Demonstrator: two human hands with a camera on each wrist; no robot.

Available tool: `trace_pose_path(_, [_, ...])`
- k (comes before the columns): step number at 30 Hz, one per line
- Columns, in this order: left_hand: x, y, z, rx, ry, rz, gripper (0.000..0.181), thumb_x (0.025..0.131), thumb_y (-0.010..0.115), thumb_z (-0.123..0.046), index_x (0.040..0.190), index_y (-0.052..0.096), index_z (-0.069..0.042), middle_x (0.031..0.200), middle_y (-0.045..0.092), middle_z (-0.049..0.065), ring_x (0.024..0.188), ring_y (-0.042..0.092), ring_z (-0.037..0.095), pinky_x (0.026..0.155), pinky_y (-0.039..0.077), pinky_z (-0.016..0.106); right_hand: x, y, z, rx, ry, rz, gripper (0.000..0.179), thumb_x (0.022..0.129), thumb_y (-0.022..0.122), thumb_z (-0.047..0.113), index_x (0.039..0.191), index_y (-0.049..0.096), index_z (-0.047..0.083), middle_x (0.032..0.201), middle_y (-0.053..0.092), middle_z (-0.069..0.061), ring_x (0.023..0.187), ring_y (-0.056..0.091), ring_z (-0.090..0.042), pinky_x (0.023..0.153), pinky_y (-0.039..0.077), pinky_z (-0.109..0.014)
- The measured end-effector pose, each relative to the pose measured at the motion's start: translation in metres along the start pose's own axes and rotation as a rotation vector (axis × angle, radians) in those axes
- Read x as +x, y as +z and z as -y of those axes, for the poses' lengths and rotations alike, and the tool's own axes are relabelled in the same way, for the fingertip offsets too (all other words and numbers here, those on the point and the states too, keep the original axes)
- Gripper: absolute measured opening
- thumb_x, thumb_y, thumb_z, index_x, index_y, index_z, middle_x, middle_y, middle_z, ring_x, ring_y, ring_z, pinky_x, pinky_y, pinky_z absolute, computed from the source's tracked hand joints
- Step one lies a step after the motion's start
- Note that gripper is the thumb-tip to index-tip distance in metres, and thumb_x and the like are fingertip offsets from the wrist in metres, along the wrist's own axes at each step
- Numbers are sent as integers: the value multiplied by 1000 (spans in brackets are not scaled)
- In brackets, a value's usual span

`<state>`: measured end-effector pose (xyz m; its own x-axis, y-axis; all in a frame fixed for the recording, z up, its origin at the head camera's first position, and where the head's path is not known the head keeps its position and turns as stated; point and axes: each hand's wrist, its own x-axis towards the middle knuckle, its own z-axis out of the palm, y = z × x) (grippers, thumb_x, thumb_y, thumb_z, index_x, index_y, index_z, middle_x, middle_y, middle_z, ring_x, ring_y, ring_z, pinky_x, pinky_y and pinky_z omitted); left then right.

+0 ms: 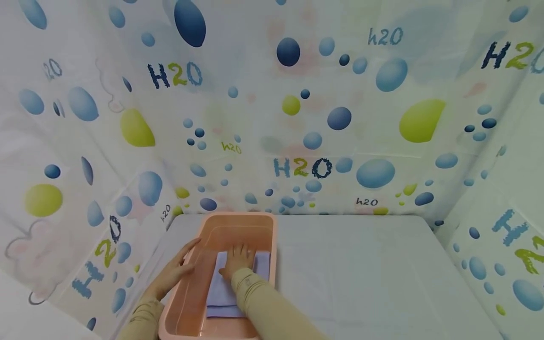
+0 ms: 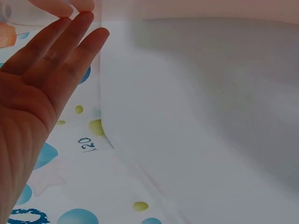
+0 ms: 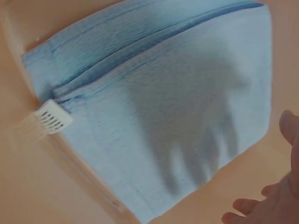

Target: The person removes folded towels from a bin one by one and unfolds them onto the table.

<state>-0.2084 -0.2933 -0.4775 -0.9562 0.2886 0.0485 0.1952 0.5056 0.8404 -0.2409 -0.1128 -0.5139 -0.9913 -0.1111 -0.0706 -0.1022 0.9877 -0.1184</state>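
Note:
A folded light-blue towel point(image 1: 221, 285) lies flat along the right side of a peach plastic basin point(image 1: 183, 302). My right hand point(image 1: 239, 262) is over the towel's far part, its fingers spread and pointing away from me. In the right wrist view, the hand point(image 3: 275, 196) shows at the lower right, and a finger-shaped shadow falls on the towel. A white tag point(image 3: 53, 116) sticks out from the towel's edge. At the basin's left side is my left hand point(image 1: 170, 277), fingers straight against the outer wall near the rim.
The basin stands on the left part of a table covered in white point(image 1: 361, 274). White sheeting point(image 1: 255, 118) printed with blue and green spots and "H2O" rises behind and on both sides.

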Motion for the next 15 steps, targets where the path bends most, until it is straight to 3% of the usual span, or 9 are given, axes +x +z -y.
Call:
trace_pose_path(2, [-1,0,1,1,-7,-6,63,89,49,-10,147,28,-24,155,20,12,130,16,-11,102,14,70,0,6,2,-47,18,28,79,75,59,66,141,37,30,147,37,2,138,31,-18,111,23,-46])
trace_pose_path(7, [-5,0,0,-6,-24,-17,64,88,48,-9,147,27,-24,154,19,15,131,16,-9,102,14,70,-4,15,5,-115,26,79,80,76,51,72,143,33,33,149,35,3,141,26,-18,112,19,-48])
trace_pose_path(12, [-4,3,-3,1,-22,-22,65,86,47,-7,146,29,-23,153,22,13,118,18,-23,101,17,70,-6,18,3,-77,55,132,79,78,48,71,144,33,30,149,36,2,141,27,-20,112,21,-48])
trace_pose_path(15, [-1,4,-3,1,-14,-25,66,85,48,-6,146,30,-24,153,24,12,114,21,-24,100,18,70,-3,19,1,-51,64,132,79,79,48,70,143,34,28,148,36,0,140,28,-22,111,22,-47])
